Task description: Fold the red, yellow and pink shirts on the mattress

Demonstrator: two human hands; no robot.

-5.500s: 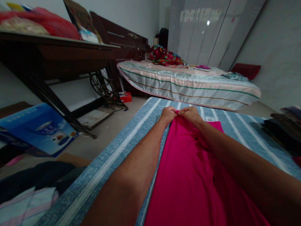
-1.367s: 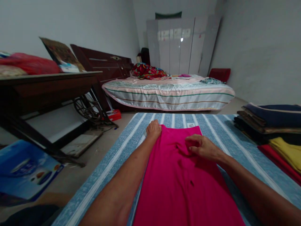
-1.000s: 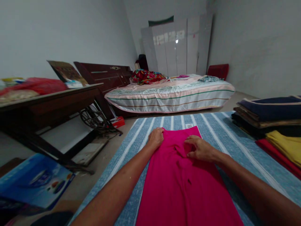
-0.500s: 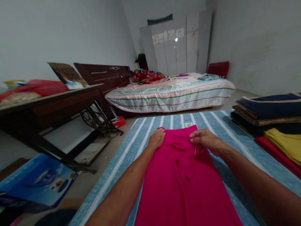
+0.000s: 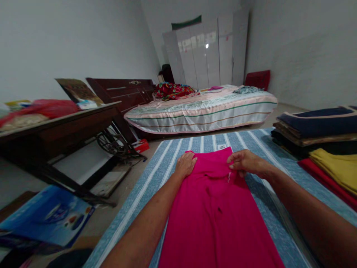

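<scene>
A bright pink pair of trousers [image 5: 220, 223] lies lengthwise in front of me, its waistband at the far end and a small dark hole near the middle. My left hand [image 5: 186, 164] grips the left edge at the waistband, fingers curled over the cloth. At the right edge, my right hand [image 5: 244, 163] pinches the fabric between thumb and fingers. A short white thread or drawstring [image 5: 229, 177] shows just below that hand. Some creases run across the cloth between the hands. Underneath is a blue-and-white striped sheet [image 5: 150, 178].
On the right sit a stack of folded dark clothes [image 5: 318, 124] and folded yellow [image 5: 334, 167] and red clothes [image 5: 315, 171]. A bed [image 5: 206, 115] stands beyond. Left are a sewing-machine table [image 5: 69, 123] and a blue box [image 5: 52, 216]. A wardrobe [image 5: 200, 56] stands at the back.
My right hand has shifted slightly outward, and the waistband's right side lies flatter, with fewer folds. My left hand keeps its place on the left edge. The view has tilted slightly.
</scene>
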